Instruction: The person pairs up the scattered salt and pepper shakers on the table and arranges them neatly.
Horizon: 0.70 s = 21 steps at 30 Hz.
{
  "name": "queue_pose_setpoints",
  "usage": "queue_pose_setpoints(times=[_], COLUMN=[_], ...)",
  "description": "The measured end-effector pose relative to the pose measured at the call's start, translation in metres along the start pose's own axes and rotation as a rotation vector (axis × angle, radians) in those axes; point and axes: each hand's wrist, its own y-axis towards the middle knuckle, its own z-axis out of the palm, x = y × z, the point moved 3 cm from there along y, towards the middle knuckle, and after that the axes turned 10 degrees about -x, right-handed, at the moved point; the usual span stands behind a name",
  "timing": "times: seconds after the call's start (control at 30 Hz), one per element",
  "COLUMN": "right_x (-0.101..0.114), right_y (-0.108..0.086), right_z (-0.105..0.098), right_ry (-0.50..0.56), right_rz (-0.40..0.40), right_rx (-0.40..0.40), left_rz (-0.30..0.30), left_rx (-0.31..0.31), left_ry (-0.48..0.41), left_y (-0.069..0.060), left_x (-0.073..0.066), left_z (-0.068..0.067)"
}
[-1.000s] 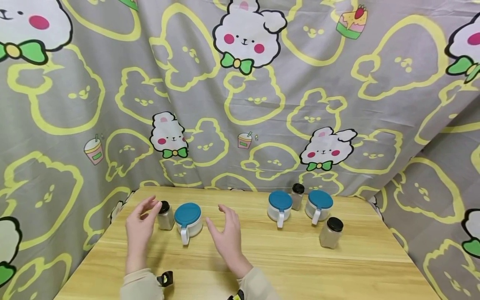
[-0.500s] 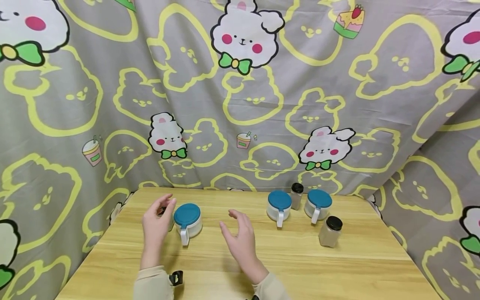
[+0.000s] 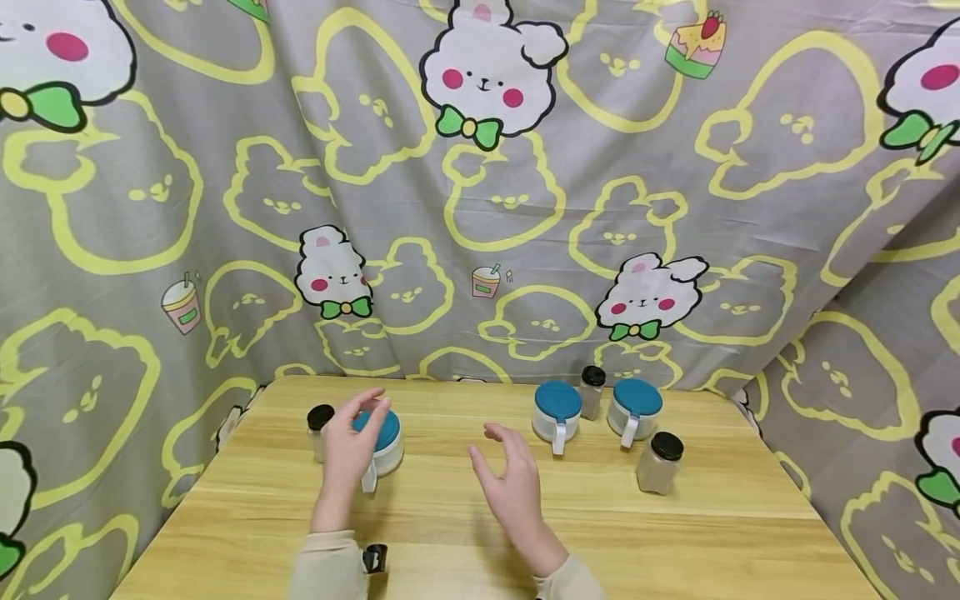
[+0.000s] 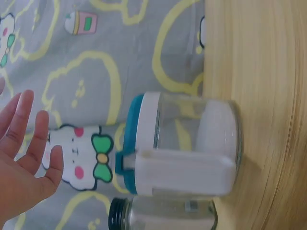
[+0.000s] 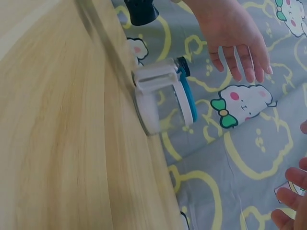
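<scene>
My left hand (image 3: 351, 446) hovers with relaxed fingers, holding nothing. It partly covers a seasoning jar (image 3: 386, 454) with a blue lid and white handle in the head view. The left wrist view shows that handled jar (image 4: 184, 143) upright on the table, apart from the hand, with white contents in its clear body. A small black-lidded glass jar (image 3: 318, 429) stands just left of it, partly hidden. My right hand (image 3: 513, 483) is held above the middle of the table, fingers relaxed and spread from the thumb, touching nothing.
At the right of the wooden table (image 3: 450, 533) stand two more blue-lidded jars, one to the left (image 3: 557, 414) and one to the right (image 3: 634, 412). Near them are a black-lidded jar (image 3: 592, 396) behind and another black-lidded jar (image 3: 660, 464) in front. A patterned curtain (image 3: 420, 208) surrounds the table.
Both hands have moved to the right, empty. The left hand passed from beside the small black-lidded jar to in front of the handled jar. The jars have stayed put.
</scene>
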Motion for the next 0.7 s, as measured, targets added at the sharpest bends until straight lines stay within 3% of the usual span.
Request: queue_pose_setpoints(times=[0.23,0.43,0.7], right_x=[-0.007,-0.015,-0.023], right_y=[0.003,0.007,0.011], right_z=[-0.016,-0.029,-0.045], right_ry=[-0.028,-0.06,-0.086], right_rz=[-0.027,-0.096,-0.059], right_rx=[-0.04,-0.1,-0.083], left_rz=[0.022,0.099,0.151], left_rx=[0.061,0.075,0.124], left_ry=[-0.014,-0.03,-0.025], left_y=[-0.008,-0.015,-0.027], left_x=[-0.01,-0.018,-0.025], left_z=[0.015,0.028,0.043])
